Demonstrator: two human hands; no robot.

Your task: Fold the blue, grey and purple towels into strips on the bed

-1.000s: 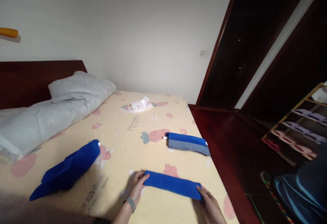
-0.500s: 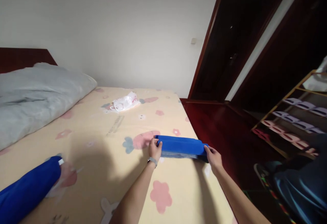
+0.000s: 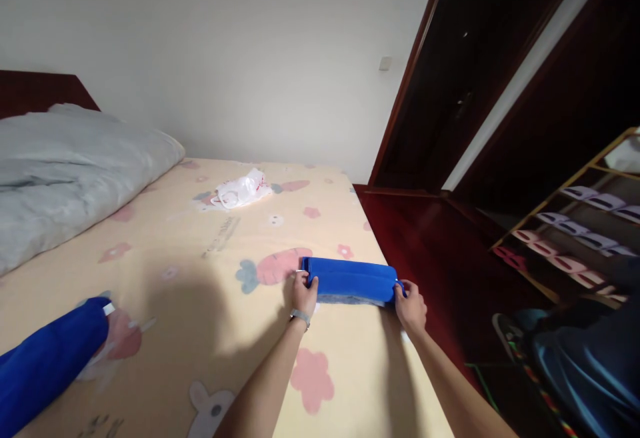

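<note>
A long, folded blue fabric bundle (image 3: 353,280) with a greyish underside lies near the right edge of the bed. My left hand (image 3: 304,295) grips its left end, thumb on the near side and fingers behind. At the opposite end, my right hand (image 3: 411,306) is closed on the bundle's corner, where a small blue loop or edge shows by the fingers. Farther left lies a second blue fabric roll (image 3: 55,358) with a white tag, partly cut off by the view and apart from both hands.
The bed has a patterned cream sheet (image 3: 260,371). A white plastic bag (image 3: 243,189) lies toward the wall, and a grey quilt (image 3: 80,165) is at left. Beyond the bed's right edge are dark red floor (image 3: 415,238), a slipper rack (image 3: 565,191) and a person's clothed leg (image 3: 590,365).
My right hand has shifted slightly left and its fingers have curled around the bundle's end. The left hand keeps its hold. The view has moved a little.
</note>
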